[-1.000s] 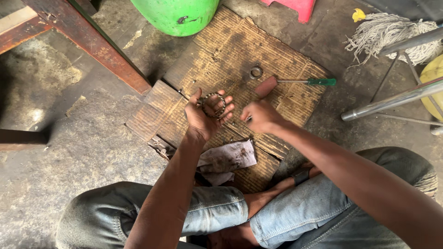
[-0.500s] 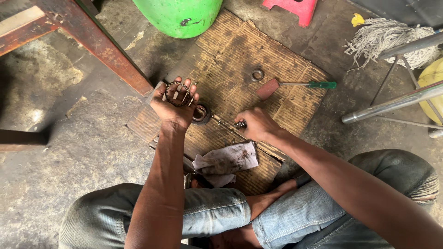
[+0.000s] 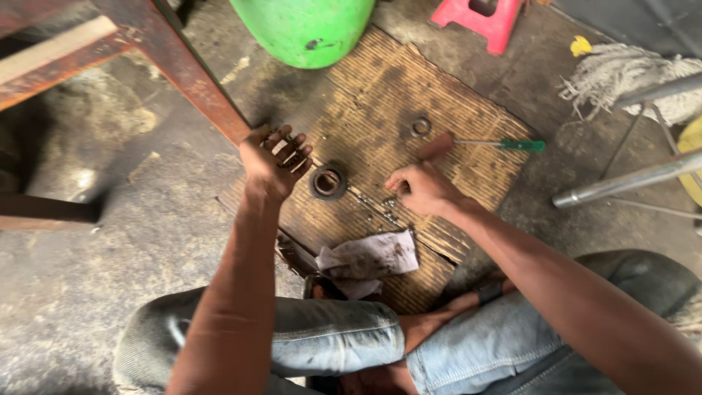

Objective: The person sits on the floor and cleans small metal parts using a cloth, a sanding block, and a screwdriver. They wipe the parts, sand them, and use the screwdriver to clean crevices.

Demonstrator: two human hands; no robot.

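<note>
My left hand point(image 3: 274, 162) hovers over the left edge of the brown ribbed mat point(image 3: 409, 95), its fingers curled round a small dark greasy metal part point(image 3: 284, 143). Just right of it a round bearing ring point(image 3: 327, 181) lies flat on the mat. My right hand point(image 3: 420, 189) rests on the mat with its fingertips pinched down among several tiny steel balls point(image 3: 386, 208). Whether a ball is between those fingers is hidden.
A smaller ring point(image 3: 420, 126) and a green-handled screwdriver point(image 3: 521, 145) lie further back on the mat. A dirty rag point(image 3: 369, 257) sits by my knees. Around stand a green drum point(image 3: 307, 25), a red stool point(image 3: 482, 18), a rusty table leg point(image 3: 175, 66), a mop point(image 3: 621, 73) and a metal tube point(image 3: 629, 179).
My left hand has moved left and away from me. The bearing ring it held now lies on the mat. My right hand has dropped to the small balls.
</note>
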